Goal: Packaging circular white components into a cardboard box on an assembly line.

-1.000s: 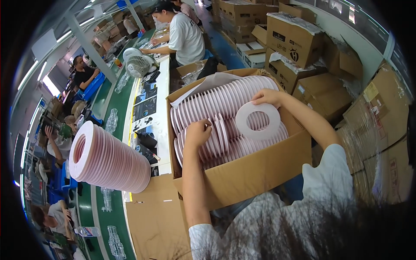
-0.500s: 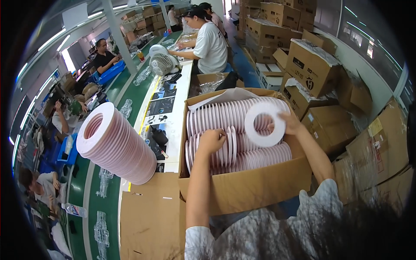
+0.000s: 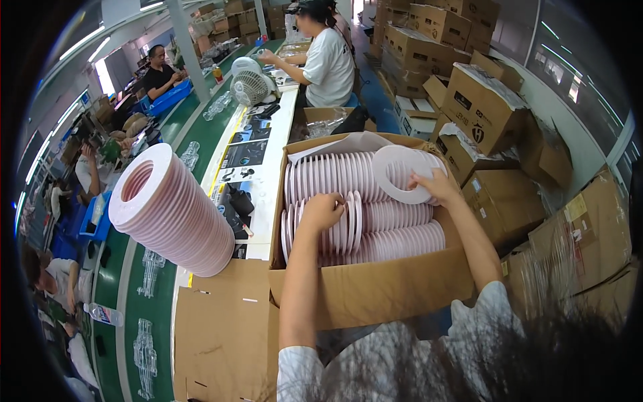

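My right hand (image 3: 437,187) is closed on the rim of a flat white ring (image 3: 387,173), held tilted over the right side of an open cardboard box (image 3: 375,291). Rows of pale pinkish-white rings (image 3: 395,248) stand on edge inside the box. Over the box's left part my left hand (image 3: 323,213) is closed, its fingertips against the upper rims of a few loosely leaning rings (image 3: 353,224). What lies between those fingers is hidden. Left of the box rises a tall stack of the same rings (image 3: 177,214), leaning in the view.
A green conveyor belt (image 3: 127,295) carries clear plastic pieces (image 3: 145,355) at left. A white fan (image 3: 251,86) stands on the white bench beyond the box. Cardboard cartons (image 3: 485,107) crowd the right side. A co-worker in a white shirt (image 3: 328,67) sits farther along the bench.
The ring in my right hand has risen slightly away from me, and my thumb now shows across its rim. My left hand stays by the leaning rings. The whole view has shifted slightly.
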`<state>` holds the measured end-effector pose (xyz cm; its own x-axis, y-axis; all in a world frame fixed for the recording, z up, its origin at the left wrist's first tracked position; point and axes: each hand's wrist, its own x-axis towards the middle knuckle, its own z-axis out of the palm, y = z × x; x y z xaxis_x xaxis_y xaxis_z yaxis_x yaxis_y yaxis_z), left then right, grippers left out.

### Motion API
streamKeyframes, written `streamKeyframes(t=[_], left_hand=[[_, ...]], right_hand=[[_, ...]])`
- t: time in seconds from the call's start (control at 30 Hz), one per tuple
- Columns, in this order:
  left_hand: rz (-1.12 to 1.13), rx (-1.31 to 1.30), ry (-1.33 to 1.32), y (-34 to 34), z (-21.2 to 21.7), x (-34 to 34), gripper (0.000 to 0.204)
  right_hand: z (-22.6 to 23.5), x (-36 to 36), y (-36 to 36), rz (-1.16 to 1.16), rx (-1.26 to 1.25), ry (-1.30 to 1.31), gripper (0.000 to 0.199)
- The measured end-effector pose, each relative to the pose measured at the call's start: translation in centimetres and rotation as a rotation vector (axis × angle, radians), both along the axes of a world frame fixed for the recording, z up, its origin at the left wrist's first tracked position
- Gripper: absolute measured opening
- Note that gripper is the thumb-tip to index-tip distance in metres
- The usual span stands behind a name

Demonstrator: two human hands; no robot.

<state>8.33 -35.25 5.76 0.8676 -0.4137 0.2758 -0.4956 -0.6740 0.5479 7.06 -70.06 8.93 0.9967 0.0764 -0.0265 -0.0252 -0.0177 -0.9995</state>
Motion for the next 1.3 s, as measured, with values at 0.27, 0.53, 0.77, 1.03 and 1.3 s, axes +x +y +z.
streamKeyframes(t=[0.27, 0.53, 0.77, 1.03, 1.3], left_hand=[[-0.004, 0.002, -0.038, 0.5, -0.2, -0.3, 0.017], [0.008, 0.010, -0.014, 0.7, -1.5, 0.4, 0.022], [-0.078, -0.092, -0.033, -0.2, -2.3, 0.9, 0.023], [-0.083, -0.042, -0.107, 0.9, -1.7, 0.4, 0.021], [-0.068, -0.017, -0.105, 4.2, -2.3, 0.2, 0.027]], right_hand=[[4.1, 1.4, 2.0, -0.546, -1.152, -1.303, 0.034], [-6.0, 6.8, -1.8, -0.016, -1.391, -1.064, 0.020], [-7.0, 5.0, -4.0, 0.275, -1.569, -0.990, 0.024], [12.5, 7.1, 18.8, -0.239, 0.000, -0.642, 0.038], [24.8, 4.7, 46.5, 0.327, 0.430, -0.230, 0.030]])
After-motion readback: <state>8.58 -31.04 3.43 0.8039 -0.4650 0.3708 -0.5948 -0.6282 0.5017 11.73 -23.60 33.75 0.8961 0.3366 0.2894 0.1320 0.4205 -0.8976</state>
